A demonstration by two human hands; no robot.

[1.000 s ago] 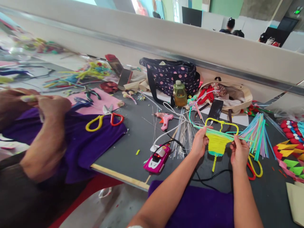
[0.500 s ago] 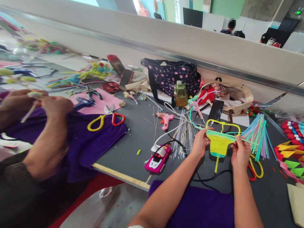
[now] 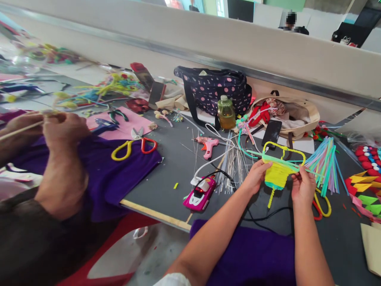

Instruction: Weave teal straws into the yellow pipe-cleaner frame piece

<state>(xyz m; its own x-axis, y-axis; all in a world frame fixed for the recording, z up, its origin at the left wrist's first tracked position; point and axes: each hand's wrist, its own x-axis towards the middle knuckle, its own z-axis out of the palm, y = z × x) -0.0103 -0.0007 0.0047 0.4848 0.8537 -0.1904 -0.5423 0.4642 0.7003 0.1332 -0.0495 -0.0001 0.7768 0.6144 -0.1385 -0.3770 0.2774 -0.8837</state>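
Frame (image 3: 276, 176): held up over the surface (image 3: 157, 186), to the near right of the gun (image 3: 210, 147); the two hands flank it.
Left grip (image 3: 258, 174): pinched together on the frame's left side; it seems to trap the strand (image 3: 279, 162) there too.
Right grip (image 3: 303, 186): thumb and fingertips closed up on the strand at the frame's right side; whether they also hold the frame, I cannot tell.
Winding (image 3: 275, 178): yellow, in close rows across the frame's middle; looks finished, as does the green band (image 3: 275, 186) at the narrow end.
Loop (image 3: 279, 144): bare outline above the winding; may be meant to stay so.
Strand: green, laid across the winding's top; ends not secured, so this stage looks barely begun.
Strips (image 3: 323, 163): a loose fan, well right of the gun; unheld.
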